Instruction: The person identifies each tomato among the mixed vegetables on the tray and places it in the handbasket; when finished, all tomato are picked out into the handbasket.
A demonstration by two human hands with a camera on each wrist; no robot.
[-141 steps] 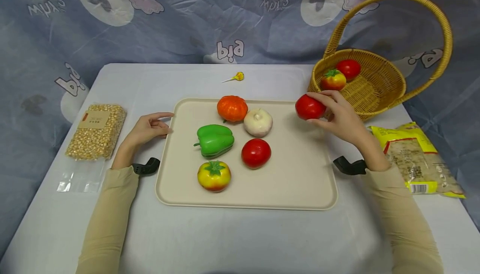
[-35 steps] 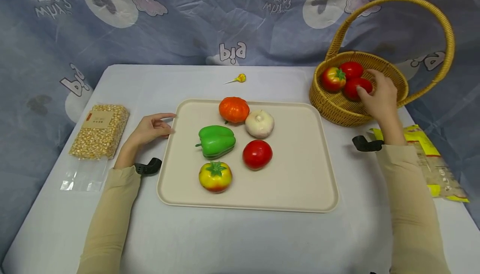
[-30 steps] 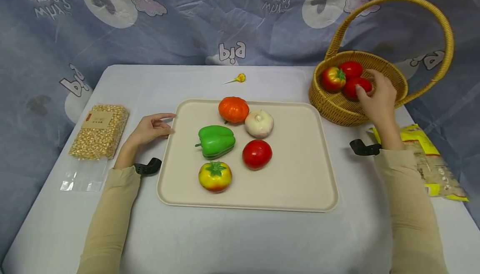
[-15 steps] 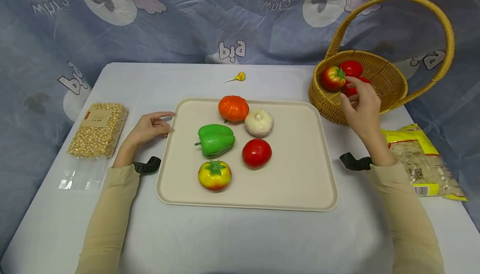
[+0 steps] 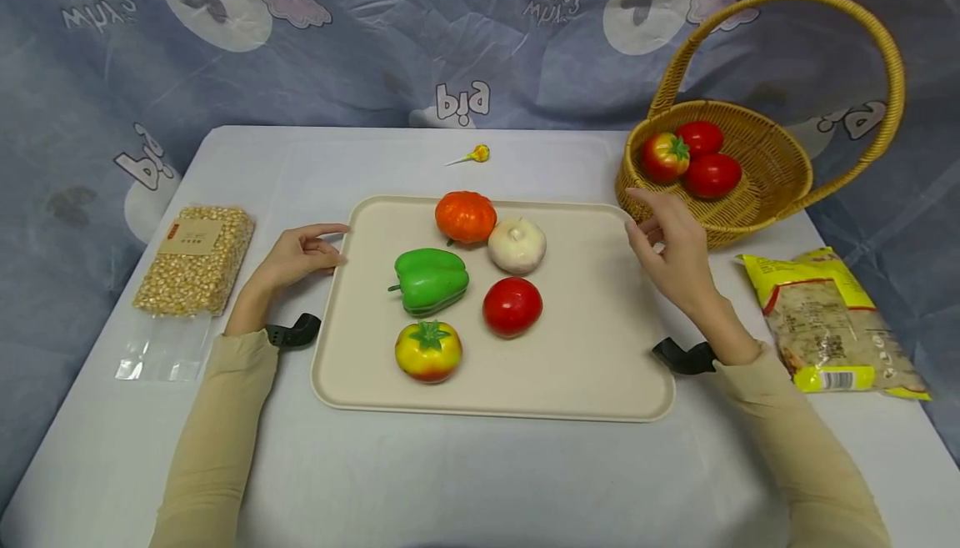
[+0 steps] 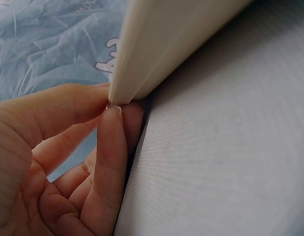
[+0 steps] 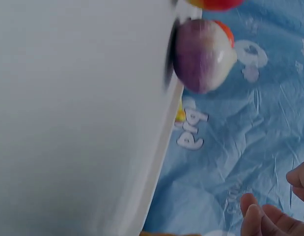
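Note:
My left hand (image 5: 297, 258) pinches the left rim of a beige tray (image 5: 585, 364); in the left wrist view its fingertips meet at the tray's edge. My right hand (image 5: 672, 249) hovers over the tray's far right corner, fingers loosely bent and holding nothing. On the tray lie a small orange pumpkin (image 5: 466, 217), a white turnip (image 5: 517, 245) with a purple underside (image 7: 201, 56), a green bell pepper (image 5: 431, 281), a red tomato (image 5: 512, 307) and a yellow-red tomato (image 5: 428, 352). Inside the wicker basket (image 5: 772, 168) sit two red tomatoes (image 5: 712, 176) and a red-yellow one (image 5: 665, 157).
The basket's tall handle (image 5: 891, 72) arches at the back right. A yellow-edged food bag (image 5: 832, 323) lies right of the tray, a bag of corn kernels (image 5: 197, 260) on the left. Behind the tray lies a lollipop (image 5: 477, 153). A patterned blue-grey curtain (image 5: 360, 72) hangs behind the table.
My right hand carried a red tomato from above the tray's right side into the basket, let it go, and came back over the tray's corner. My left hand stayed at the rim.

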